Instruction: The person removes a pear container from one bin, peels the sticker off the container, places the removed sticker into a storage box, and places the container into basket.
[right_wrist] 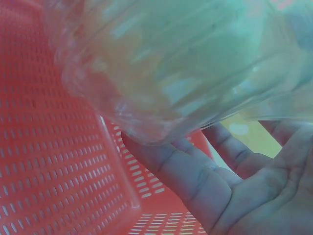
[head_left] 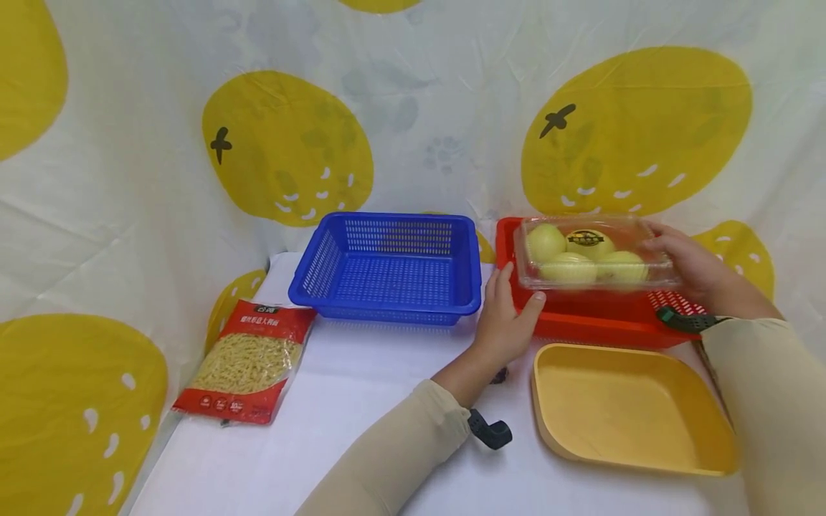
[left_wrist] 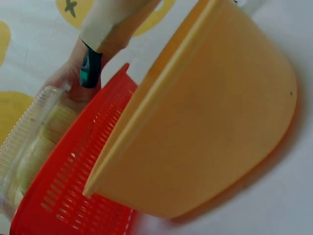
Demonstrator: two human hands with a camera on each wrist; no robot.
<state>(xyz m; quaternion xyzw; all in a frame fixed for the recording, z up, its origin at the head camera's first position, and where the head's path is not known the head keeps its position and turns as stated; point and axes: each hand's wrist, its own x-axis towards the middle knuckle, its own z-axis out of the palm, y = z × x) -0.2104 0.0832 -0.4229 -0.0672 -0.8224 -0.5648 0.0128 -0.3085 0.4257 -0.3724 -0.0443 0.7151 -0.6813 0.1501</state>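
Observation:
My right hand (head_left: 693,265) grips the right end of a clear plastic fruit box (head_left: 654,266). Several pale yellow-green round fruits (head_left: 568,269) lie inside, under a dark label on the lid. The box is held over the red basket (head_left: 600,315); in the right wrist view, the fingers (right_wrist: 190,171) curve beneath the box's edge, with the perforated basket below. My left hand (head_left: 506,319) is by the red basket's left end, fingers spread and holding nothing. It does not show in the left wrist view.
A blue basket (head_left: 387,312) stands left of the red one. In front of the red basket sits a yellow-orange tray (head_left: 632,408). A red bag of pasta (head_left: 248,358) lies at the table's left side. Behind hangs a curtain (head_left: 445,107) printed with yellow fruit.

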